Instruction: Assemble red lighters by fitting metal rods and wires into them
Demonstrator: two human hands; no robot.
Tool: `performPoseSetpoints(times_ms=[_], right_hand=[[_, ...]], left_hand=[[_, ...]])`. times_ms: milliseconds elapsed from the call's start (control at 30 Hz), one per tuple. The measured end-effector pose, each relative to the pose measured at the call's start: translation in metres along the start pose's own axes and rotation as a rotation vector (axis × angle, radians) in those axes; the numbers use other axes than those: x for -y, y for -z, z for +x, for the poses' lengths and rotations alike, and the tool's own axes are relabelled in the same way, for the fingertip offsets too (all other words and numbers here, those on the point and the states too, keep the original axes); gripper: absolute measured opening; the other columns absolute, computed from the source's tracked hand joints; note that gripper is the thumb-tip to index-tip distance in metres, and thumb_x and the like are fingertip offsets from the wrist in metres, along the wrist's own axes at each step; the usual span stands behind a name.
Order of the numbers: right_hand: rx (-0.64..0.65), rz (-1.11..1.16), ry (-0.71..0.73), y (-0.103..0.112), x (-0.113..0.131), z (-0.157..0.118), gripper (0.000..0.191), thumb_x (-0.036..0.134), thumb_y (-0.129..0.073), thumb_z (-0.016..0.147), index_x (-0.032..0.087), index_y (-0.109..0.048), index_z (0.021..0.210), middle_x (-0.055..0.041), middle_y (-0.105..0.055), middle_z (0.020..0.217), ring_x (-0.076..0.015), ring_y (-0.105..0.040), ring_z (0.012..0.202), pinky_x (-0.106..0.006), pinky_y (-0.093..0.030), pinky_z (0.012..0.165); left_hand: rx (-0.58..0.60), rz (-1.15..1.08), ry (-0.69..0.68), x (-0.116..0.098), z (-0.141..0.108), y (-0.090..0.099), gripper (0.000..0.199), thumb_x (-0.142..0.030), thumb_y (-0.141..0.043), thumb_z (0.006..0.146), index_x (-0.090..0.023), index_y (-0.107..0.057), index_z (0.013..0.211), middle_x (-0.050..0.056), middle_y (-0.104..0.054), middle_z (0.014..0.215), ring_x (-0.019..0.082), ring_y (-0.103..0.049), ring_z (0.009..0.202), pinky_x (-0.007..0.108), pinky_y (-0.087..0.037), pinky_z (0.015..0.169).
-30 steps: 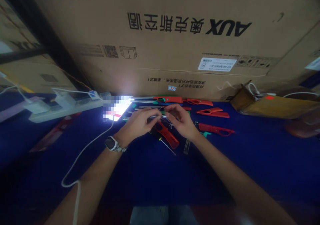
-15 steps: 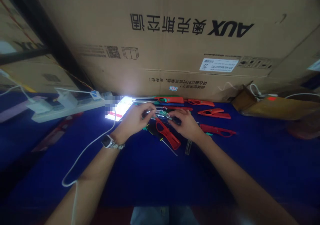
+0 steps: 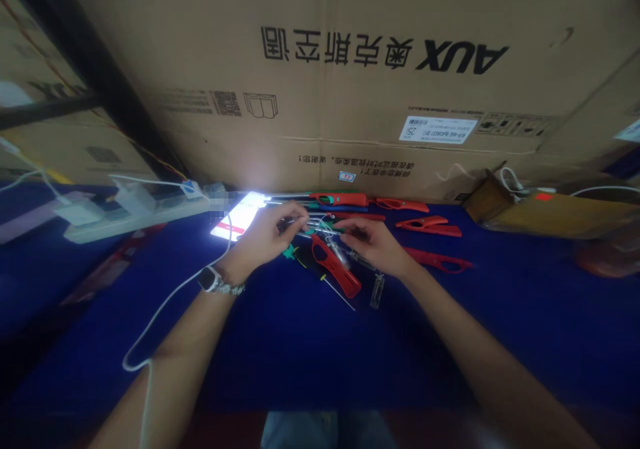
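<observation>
Between my hands lies a thin metal rod (image 3: 323,228) with thin white wires beside it. My left hand (image 3: 283,229) pinches the rod's left part between thumb and fingers. My right hand (image 3: 373,241) is at its right end, with thumb and index finger apart; whether it touches the rod cannot be made out. Below are a red plastic casing half (image 3: 337,268), a screwdriver (image 3: 311,262) with a black and yellow handle, and a small clear part (image 3: 377,291). A red lighter (image 3: 343,199) with a long metal tube lies behind my hands.
A lit phone (image 3: 237,217) and a white power strip (image 3: 145,217) are at the left, with a white cable over my left forearm. Orange and red casings (image 3: 430,225) lie at the right. A large cardboard box (image 3: 320,122) stands behind.
My right hand has opened its fingers and shifted slightly right. More of the wires and a clear part now show between the hands. My left hand has moved slightly left.
</observation>
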State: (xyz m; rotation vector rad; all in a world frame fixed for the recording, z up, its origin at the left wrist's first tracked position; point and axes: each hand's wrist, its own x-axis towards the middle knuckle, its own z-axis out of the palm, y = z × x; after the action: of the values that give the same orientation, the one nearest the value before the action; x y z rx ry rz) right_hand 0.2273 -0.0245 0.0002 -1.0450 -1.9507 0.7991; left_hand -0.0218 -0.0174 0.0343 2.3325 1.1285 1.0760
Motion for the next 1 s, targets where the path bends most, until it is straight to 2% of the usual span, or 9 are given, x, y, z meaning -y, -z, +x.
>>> performPoseSetpoints(times_ms=[133,267,333,400,500,567,733,900,1000], right_hand=[[-0.059,-0.138,0.038,-0.005,0.005,-0.003,0.022,0.026,-0.064,0.088,0.021,-0.071,0.108,-0.0038,-0.068,0.09,-0.0173,-0.062,0.079,-0.034,-0.05,0.075],[-0.075,-0.43,0.078,-0.015,0.014,-0.005,0.028,0.037,-0.081,0.075,0.021,-0.073,0.097,-0.0082,-0.068,0.1,-0.0284,-0.06,0.1,-0.048,-0.044,0.091],[-0.066,-0.49,0.066,-0.017,0.016,-0.005,0.017,0.032,-0.079,0.076,0.021,-0.072,0.087,-0.007,-0.07,0.096,-0.0293,-0.06,0.1,-0.048,-0.043,0.09],[-0.069,-0.425,0.056,-0.017,0.015,-0.004,0.004,0.022,-0.071,0.08,0.021,-0.07,0.083,-0.0045,-0.072,0.088,-0.025,-0.064,0.09,-0.043,-0.046,0.085],[-0.113,-0.241,0.023,-0.014,0.01,-0.004,0.013,0.018,-0.063,0.083,0.02,-0.069,0.093,-0.0027,-0.073,0.08,-0.019,-0.066,0.072,-0.034,-0.049,0.072],[-0.138,-0.171,0.009,-0.012,0.007,-0.004,0.021,0.019,-0.059,0.084,0.02,-0.069,0.103,-0.0028,-0.073,0.081,-0.0181,-0.067,0.069,-0.032,-0.05,0.068],[-0.115,-0.224,-0.026,-0.011,0.007,-0.005,0.026,0.021,-0.054,0.088,0.02,-0.067,0.11,0.0006,-0.066,0.069,-0.0161,-0.059,0.058,-0.029,-0.044,0.059],[-0.019,-0.177,-0.027,-0.007,0.013,-0.005,0.027,0.033,-0.048,0.097,0.021,-0.062,0.117,-0.0026,-0.068,0.084,-0.0174,-0.062,0.071,-0.029,-0.045,0.066],[-0.03,-0.179,0.02,-0.005,0.014,-0.004,0.026,0.035,-0.046,0.099,0.022,-0.061,0.115,-0.0041,-0.069,0.091,-0.0175,-0.062,0.075,-0.029,-0.046,0.068]], left_hand=[[0.008,-0.002,0.009,0.0,0.0,-0.001,0.01,-0.022,-0.057,0.093,-0.019,-0.065,0.089,0.002,-0.075,0.083,0.013,-0.068,0.074,0.024,-0.046,0.061],[0.008,-0.012,0.019,0.0,-0.001,-0.003,0.009,-0.022,-0.057,0.094,-0.019,-0.065,0.09,0.001,-0.075,0.084,0.013,-0.068,0.075,0.024,-0.046,0.061],[0.004,-0.011,0.027,0.0,-0.001,-0.003,0.009,-0.023,-0.058,0.093,-0.019,-0.065,0.091,0.002,-0.075,0.084,0.014,-0.068,0.075,0.024,-0.046,0.061],[0.0,-0.02,0.02,0.001,-0.001,-0.002,0.009,-0.023,-0.057,0.094,-0.019,-0.065,0.09,0.002,-0.075,0.083,0.014,-0.069,0.075,0.025,-0.047,0.062],[-0.011,-0.039,0.002,0.002,0.0,0.0,0.011,-0.022,-0.056,0.094,-0.018,-0.065,0.09,0.002,-0.075,0.081,0.014,-0.069,0.074,0.025,-0.047,0.063],[-0.015,-0.031,0.008,0.002,0.0,0.001,0.011,-0.022,-0.056,0.094,-0.018,-0.065,0.089,0.002,-0.075,0.08,0.014,-0.068,0.072,0.024,-0.046,0.06],[-0.031,-0.023,0.013,0.0,0.0,0.002,0.01,-0.023,-0.057,0.094,-0.018,-0.065,0.089,0.001,-0.075,0.078,0.013,-0.067,0.068,0.024,-0.049,0.062],[-0.045,-0.042,0.011,-0.001,0.0,0.003,0.01,-0.024,-0.057,0.094,-0.019,-0.065,0.089,0.001,-0.075,0.078,0.014,-0.069,0.072,0.025,-0.05,0.066],[-0.038,-0.049,0.013,-0.001,0.0,0.003,0.011,-0.023,-0.057,0.094,-0.019,-0.065,0.089,0.001,-0.075,0.078,0.013,-0.068,0.071,0.024,-0.049,0.063]])
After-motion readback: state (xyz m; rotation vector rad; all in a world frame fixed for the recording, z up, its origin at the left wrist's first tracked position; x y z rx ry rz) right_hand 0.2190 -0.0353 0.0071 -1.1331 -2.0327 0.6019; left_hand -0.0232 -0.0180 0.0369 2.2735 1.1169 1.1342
